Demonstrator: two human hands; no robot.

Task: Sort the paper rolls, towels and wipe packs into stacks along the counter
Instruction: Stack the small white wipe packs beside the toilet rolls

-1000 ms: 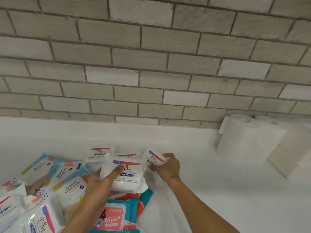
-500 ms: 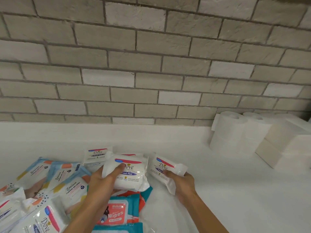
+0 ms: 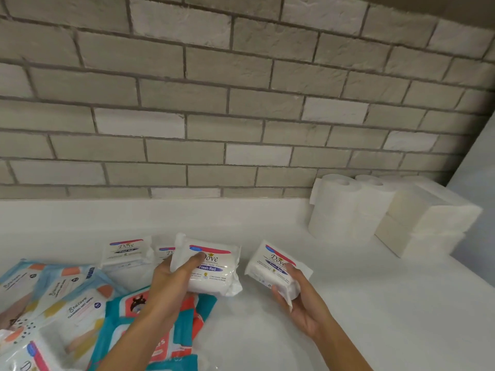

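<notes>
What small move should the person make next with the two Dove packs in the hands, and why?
Probably lay the right Dove pack, held by the right hand, flat on the bare counter beneath it, starting a Dove stack. The left hand holds a matching left Dove pack that could go on top; the paper rolls already stand grouped farther right.

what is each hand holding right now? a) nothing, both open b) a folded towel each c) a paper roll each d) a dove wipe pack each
d: the left hand grips the left Dove pack, the right hand grips the right Dove pack; the paper rolls stand by the wall.
</notes>
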